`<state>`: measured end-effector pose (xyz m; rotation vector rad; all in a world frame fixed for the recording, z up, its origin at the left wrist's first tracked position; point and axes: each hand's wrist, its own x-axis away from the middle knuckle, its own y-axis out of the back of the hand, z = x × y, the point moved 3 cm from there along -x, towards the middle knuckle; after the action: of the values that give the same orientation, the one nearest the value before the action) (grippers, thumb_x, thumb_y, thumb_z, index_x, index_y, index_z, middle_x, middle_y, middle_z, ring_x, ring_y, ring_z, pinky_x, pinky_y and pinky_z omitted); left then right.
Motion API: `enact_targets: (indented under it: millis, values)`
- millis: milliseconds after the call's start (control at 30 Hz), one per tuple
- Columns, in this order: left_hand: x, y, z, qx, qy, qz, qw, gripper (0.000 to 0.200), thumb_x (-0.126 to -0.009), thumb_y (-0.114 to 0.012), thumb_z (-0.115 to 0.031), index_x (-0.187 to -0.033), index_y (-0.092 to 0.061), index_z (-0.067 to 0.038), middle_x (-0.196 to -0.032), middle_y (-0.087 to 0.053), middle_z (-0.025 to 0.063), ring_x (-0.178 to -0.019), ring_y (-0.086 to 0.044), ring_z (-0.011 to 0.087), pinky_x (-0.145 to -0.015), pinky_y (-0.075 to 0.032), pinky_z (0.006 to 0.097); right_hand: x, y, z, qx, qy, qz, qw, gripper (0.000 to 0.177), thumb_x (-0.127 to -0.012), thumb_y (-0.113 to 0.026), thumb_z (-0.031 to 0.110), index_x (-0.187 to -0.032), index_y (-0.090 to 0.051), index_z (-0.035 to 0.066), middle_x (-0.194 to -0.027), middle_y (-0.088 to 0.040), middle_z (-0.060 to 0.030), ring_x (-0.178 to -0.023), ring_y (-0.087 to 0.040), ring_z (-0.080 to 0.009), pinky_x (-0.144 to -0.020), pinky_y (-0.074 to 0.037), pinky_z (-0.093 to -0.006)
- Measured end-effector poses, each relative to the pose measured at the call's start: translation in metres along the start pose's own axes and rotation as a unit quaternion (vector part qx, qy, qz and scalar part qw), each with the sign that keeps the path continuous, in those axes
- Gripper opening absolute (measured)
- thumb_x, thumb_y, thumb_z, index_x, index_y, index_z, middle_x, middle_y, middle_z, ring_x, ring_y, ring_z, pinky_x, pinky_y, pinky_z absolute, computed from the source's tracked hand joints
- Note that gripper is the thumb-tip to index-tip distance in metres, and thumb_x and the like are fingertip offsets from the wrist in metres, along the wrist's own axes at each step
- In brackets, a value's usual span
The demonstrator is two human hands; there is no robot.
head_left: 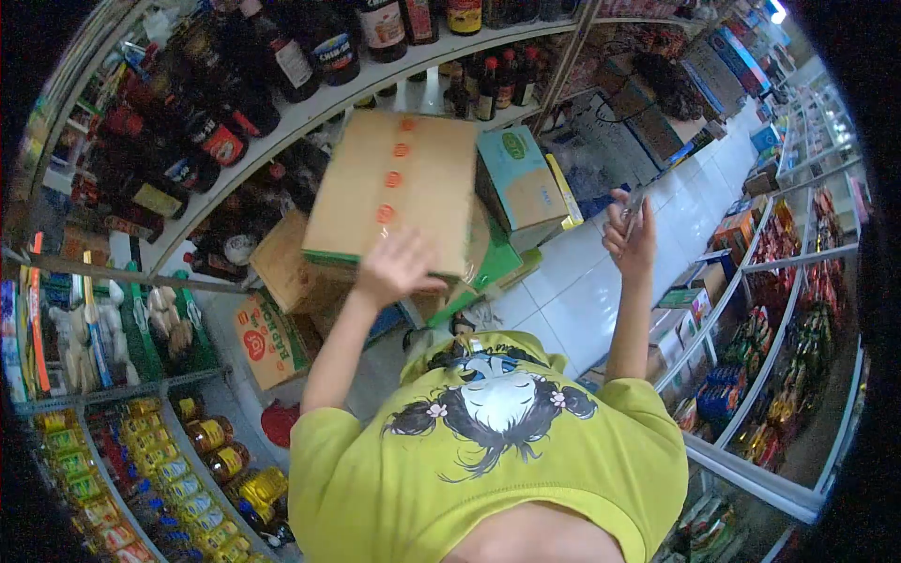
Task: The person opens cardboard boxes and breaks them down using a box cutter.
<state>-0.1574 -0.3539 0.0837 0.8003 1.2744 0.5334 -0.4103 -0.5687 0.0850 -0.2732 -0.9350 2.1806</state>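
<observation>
My left hand point(402, 267) lies with fingers stretched on the near part of a closed cardboard box point(427, 178), which has a strip of clear tape with round red marks. The box rests tilted over other cartons in front of me. Off to the right, my right hand point(631, 235) is raised above the tiled floor, touching nothing. Its fingers are apart and partly curled, and I make out no object in them. Beside the big box stands a blue and brown carton point(522, 178), and a green-edged carton point(488, 253) lies partly under it.
A shelf point(413, 70) of dark sauce bottles curves across the back. Yellow oil bottles point(263, 488) fill the lower left shelves. A printed carton point(266, 342) stands on the floor at left. Glass-fronted racks point(751, 357) of packets line the right, beside white floor tiles point(572, 272).
</observation>
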Motion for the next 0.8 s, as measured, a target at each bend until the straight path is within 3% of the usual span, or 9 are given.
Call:
enact_targets:
  millis: [233,300,433,467,500,533,600,733,800]
  values:
    - [0.025,-0.029,-0.011,0.08,0.095,0.055,0.991,0.054,-0.056,-0.06,-0.037,-0.104,-0.051,-0.014,-0.112,-0.046,0.0047,-0.1,-0.043,0.0195,-0.082,-0.029,0.0357,-0.005,-0.034,-0.06,-0.017,-0.088,-0.001,0.996,0.038,-0.081,-0.032,0.044,-0.094,-0.042,0.01,-0.058,-0.033,0.0015,-0.043,-0.029,-0.0075,-0.038,-0.024,-0.0195]
    - [0.027,-0.025,-0.011,0.089,0.097,0.058,0.99,0.048,-0.057,-0.064,-0.034,-0.099,-0.053,-0.014,-0.109,-0.046,0.0047,-0.1,-0.042,0.0199,-0.084,-0.027,0.0376,-0.014,-0.053,-0.07,0.271,-0.052,-0.014,0.961,0.028,-0.082,-0.037,0.033,-0.092,-0.042,0.008,-0.063,-0.04,0.0008,-0.049,-0.036,-0.0073,-0.042,-0.028,-0.0188]
    - [0.037,-0.003,-0.007,0.133,0.093,-0.078,0.984,0.027,-0.064,-0.06,-0.024,-0.088,-0.055,-0.013,-0.097,-0.048,0.0051,-0.096,-0.042,0.021,-0.085,-0.027,0.0394,-0.017,-0.103,-0.085,0.341,-0.074,0.02,0.937,0.02,-0.08,-0.046,0.019,-0.091,-0.045,0.002,-0.066,-0.045,-0.0001,-0.054,-0.04,-0.0076,-0.048,-0.033,-0.0201]
    - [0.041,-0.002,-0.003,0.14,0.093,-0.074,0.983,0.027,-0.064,-0.06,-0.024,-0.088,-0.055,-0.013,-0.097,-0.048,0.0051,-0.096,-0.042,0.021,-0.085,-0.027,0.0394,-0.019,-0.112,-0.089,0.431,-0.018,0.06,0.9,0.021,-0.079,-0.048,0.018,-0.09,-0.046,0.001,-0.065,-0.046,-0.0023,-0.054,-0.041,-0.009,-0.049,-0.034,-0.0215]
    - [0.049,-0.001,0.01,0.162,0.184,-0.121,0.962,0.026,-0.065,-0.059,-0.02,-0.088,-0.054,-0.011,-0.095,-0.048,0.0061,-0.095,-0.042,0.0224,-0.085,-0.027,0.0403,-0.018,-0.121,-0.093,0.516,0.035,0.1,0.85,0.021,-0.077,-0.05,0.017,-0.089,-0.047,-0.001,-0.065,-0.048,-0.0044,-0.054,-0.043,-0.0104,-0.049,-0.035,-0.023]
    - [0.058,-0.001,0.023,0.181,0.274,-0.166,0.93,0.024,-0.065,-0.057,-0.016,-0.088,-0.054,-0.01,-0.093,-0.049,0.007,-0.094,-0.043,0.0237,-0.085,-0.028,0.0412,-0.015,-0.136,-0.091,0.516,0.029,0.093,0.851,0.021,-0.077,-0.05,0.017,-0.089,-0.047,-0.001,-0.065,-0.048,-0.0044,-0.054,-0.043,-0.0104,-0.049,-0.035,-0.023]
    - [0.063,0.001,0.05,0.157,0.28,-0.154,0.934,0.024,-0.065,-0.056,-0.013,-0.087,-0.053,-0.007,-0.096,-0.048,0.0091,-0.097,-0.042,0.0274,-0.085,-0.029,0.0422,-0.007,-0.17,-0.091,0.626,-0.025,0.12,0.771,0.023,-0.075,-0.052,0.015,-0.088,-0.047,-0.003,-0.063,-0.049,-0.0098,-0.053,-0.044,-0.0139,-0.05,-0.037,-0.0251]
    - [0.052,0.0,0.076,0.15,0.202,0.015,0.968,0.032,-0.064,-0.056,-0.019,-0.095,-0.054,-0.01,-0.105,-0.048,0.0075,-0.103,-0.041,0.0271,-0.086,-0.03,0.0421,0.015,-0.17,-0.149,0.498,-0.07,0.11,0.857,0.023,-0.074,-0.051,0.014,-0.09,-0.047,-0.003,-0.066,-0.051,-0.0137,-0.056,-0.048,-0.0167,-0.053,-0.039,-0.0282]
    - [0.054,-0.003,0.08,0.158,0.185,0.02,0.97,0.035,-0.065,-0.057,-0.022,-0.098,-0.053,-0.012,-0.106,-0.049,0.0059,-0.102,-0.042,0.0258,-0.086,-0.03,0.0421,0.02,-0.168,-0.167,0.478,-0.03,0.087,0.874,0.023,-0.075,-0.05,0.015,-0.091,-0.047,-0.002,-0.069,-0.052,-0.0153,-0.059,-0.051,-0.0211,-0.053,-0.04,-0.0296]
